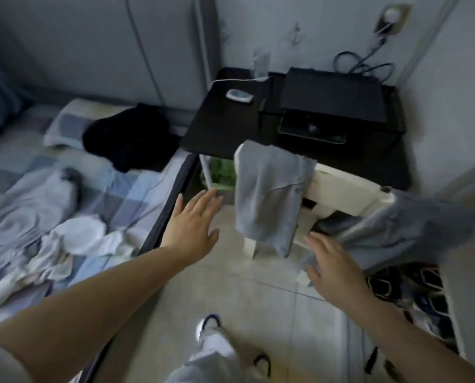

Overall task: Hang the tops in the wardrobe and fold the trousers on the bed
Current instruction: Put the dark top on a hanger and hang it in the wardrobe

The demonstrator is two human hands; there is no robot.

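Dim, cool bluish light, even and without hard shadows or glare. Whole frame soft; motion blur heaviest on the grey garment (pixel 413 219) at right and on the bedding (pixel 31 205). Wide-angle bowing at edges.

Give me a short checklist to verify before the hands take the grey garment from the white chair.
1. Left hand free: ok, fingers straight, holding nothing.
2. Right hand free: ok, open, holding nothing.
3. Grey garment in reach: ok, it hangs over the white chair between both hands.
4. Garment type, top or trousers: cannot tell.
5. Space on the bed for folding: not ok, clothes lie spread there.
6. Wardrobe open: cannot tell, not seen.
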